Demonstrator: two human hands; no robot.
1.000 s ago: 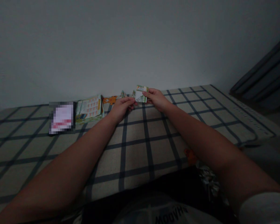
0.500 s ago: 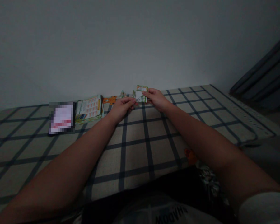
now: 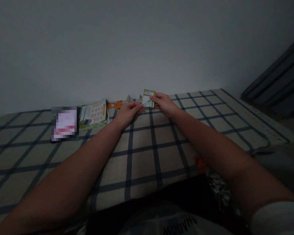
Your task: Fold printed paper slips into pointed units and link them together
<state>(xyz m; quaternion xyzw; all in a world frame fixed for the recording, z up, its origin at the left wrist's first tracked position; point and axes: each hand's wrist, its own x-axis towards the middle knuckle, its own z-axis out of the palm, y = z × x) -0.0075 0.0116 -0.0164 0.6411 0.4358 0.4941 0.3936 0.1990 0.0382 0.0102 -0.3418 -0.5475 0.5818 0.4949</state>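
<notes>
Both my arms reach forward over a checked blanket [image 3: 142, 153] towards the wall. My right hand [image 3: 163, 103] pinches a small folded printed paper [image 3: 148, 98] and holds it upright, just above the blanket. My left hand [image 3: 128, 112] has its fingers curled and its fingertips meet the paper's lower left edge. Two small folded paper shapes [image 3: 129, 98] stand by the wall just behind my left hand.
A stack of printed sheets [image 3: 93, 115] lies left of my hands, with a blurred rectangle [image 3: 65, 123] beside it. An orange printed figure [image 3: 115, 105] lies near the wall. A dark curtain [image 3: 279, 88] hangs at the right. Crumpled paper [image 3: 218, 189] rests near my lap.
Almost nothing differs; my left hand's fingertips have shifted very slightly at the paper's edge.
</notes>
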